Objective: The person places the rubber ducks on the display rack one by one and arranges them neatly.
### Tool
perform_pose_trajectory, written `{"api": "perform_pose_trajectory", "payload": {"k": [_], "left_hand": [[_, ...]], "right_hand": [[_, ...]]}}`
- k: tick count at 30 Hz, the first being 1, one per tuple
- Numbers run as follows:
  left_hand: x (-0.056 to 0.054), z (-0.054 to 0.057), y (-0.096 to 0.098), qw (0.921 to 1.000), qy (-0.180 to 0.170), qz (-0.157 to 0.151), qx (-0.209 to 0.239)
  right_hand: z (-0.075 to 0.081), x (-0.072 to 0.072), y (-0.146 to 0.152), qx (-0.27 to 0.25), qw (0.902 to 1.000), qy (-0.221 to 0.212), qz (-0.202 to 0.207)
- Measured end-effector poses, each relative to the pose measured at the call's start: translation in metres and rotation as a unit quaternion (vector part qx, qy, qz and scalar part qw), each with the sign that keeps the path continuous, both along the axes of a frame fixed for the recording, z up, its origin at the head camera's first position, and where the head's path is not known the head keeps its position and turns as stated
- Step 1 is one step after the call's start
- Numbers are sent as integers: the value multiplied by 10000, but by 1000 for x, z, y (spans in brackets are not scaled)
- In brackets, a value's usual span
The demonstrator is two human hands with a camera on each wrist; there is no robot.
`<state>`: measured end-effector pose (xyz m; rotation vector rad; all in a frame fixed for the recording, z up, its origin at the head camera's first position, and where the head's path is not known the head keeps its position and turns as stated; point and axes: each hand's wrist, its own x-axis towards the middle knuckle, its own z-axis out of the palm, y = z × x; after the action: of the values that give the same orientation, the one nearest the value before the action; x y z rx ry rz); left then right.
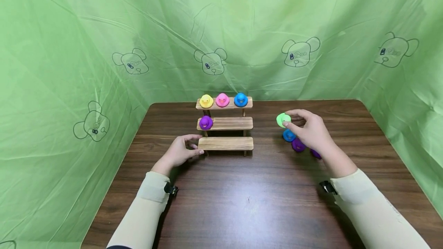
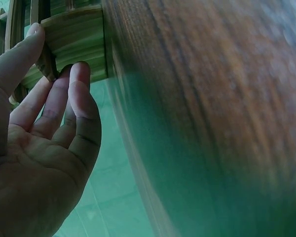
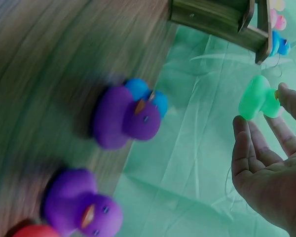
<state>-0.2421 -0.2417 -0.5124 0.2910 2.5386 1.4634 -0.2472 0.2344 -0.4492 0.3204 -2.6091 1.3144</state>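
Note:
A three-tier wooden display stand (image 1: 225,143) stands on the table. My left hand (image 1: 180,150) pinches the left end of its lowest shelf, thumb in front and fingers behind; the left wrist view shows the thumb on the shelf edge (image 2: 74,42). My right hand (image 1: 311,130) holds a light green rubber duck (image 1: 283,120) between thumb and fingertips, raised above the table in the right wrist view (image 3: 256,98). On the top shelf sit a yellow duck (image 1: 206,101), a pink duck (image 1: 222,100) and a blue duck (image 1: 240,100). A purple duck (image 1: 205,122) sits at the middle shelf's left end.
Under and beside my right hand, a blue duck (image 1: 288,135), a purple duck (image 1: 298,145) and another purple duck (image 1: 315,153) stand on the dark wooden table (image 1: 221,203). A red thing (image 3: 34,232) shows at the right wrist view's edge. Green sheeting (image 1: 256,30) surrounds the table.

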Motion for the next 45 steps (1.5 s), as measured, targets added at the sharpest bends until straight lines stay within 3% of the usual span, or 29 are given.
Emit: {"api": "perform_pose_trajectory", "payload": {"k": [30, 45], "left_hand": [[0, 0, -1, 10000, 12, -58, -9], [0, -1, 0, 10000, 42, -1, 10]], "right_hand": [[15, -4, -115, -477, 9917, 239, 1169], [11, -12, -154, 17, 9943, 251, 1038]]}}
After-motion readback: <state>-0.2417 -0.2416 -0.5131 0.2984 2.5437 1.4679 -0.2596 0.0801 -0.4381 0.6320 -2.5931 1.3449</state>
